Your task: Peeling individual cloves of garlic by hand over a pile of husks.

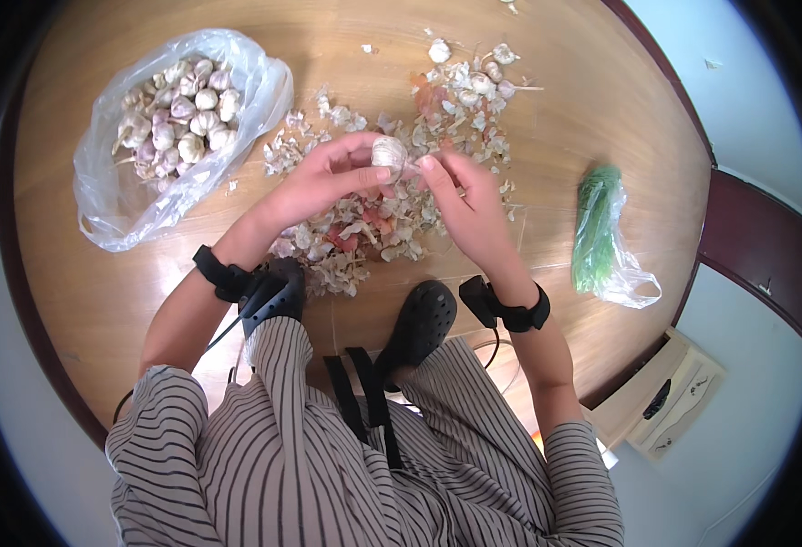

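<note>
My left hand (332, 174) holds a whitish garlic bulb (388, 157) above the wooden floor. The fingers of my right hand (459, 188) pinch the stem end on the bulb's right side. Beneath both hands spreads a heap of dry garlic skins (346, 239), with some reddish-orange skins in it. Beyond my right hand, several garlic bulbs (481, 83) lie among more skins. An open clear plastic bag (110, 208) full of garlic bulbs (182, 108) stands to the left of my left hand.
At the right on the wooden floor (551, 137) lies a bundle of long green vegetables (596, 229) in a clear plastic bag. My feet, in dark clogs (418, 321), are just below the skins. A pale cabinet (654, 396) stands by the wall, lower right, near a dark red door (749, 239).
</note>
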{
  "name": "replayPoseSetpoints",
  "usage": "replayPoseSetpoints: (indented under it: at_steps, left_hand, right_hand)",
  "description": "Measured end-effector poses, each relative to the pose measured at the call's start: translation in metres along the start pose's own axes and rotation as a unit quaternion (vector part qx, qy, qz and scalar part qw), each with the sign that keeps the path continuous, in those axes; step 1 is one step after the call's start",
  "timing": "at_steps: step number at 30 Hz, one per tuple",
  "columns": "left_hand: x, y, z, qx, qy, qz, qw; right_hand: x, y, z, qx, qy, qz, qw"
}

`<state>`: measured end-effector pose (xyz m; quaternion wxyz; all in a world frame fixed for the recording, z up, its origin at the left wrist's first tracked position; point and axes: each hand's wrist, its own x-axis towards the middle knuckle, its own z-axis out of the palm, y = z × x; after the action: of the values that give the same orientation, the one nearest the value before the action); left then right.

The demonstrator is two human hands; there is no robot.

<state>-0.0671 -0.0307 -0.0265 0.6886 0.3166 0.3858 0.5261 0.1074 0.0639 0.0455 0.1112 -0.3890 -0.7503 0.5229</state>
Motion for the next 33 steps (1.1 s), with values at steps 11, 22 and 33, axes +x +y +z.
replayPoseSetpoints:
  at_steps: [11,22,33]
  left_hand:
    - [-0.022,-0.019,-0.018,-0.003,0.053,-0.043,0.998]
    - [-0.029,-0.014,-0.024,-0.141,0.054,-0.050,0.987]
    - [-0.027,-0.030,-0.036,-0.172,0.125,-0.045,0.976]
  right_hand:
    - [0.010,-0.004,0.028,-0.099,0.014,-0.180,0.979]
    - [0.011,-0.012,0.045,0.020,-0.028,-0.148,0.988]
    - [0.010,0.005,0.036,0.203,0.071,-0.020,0.976]
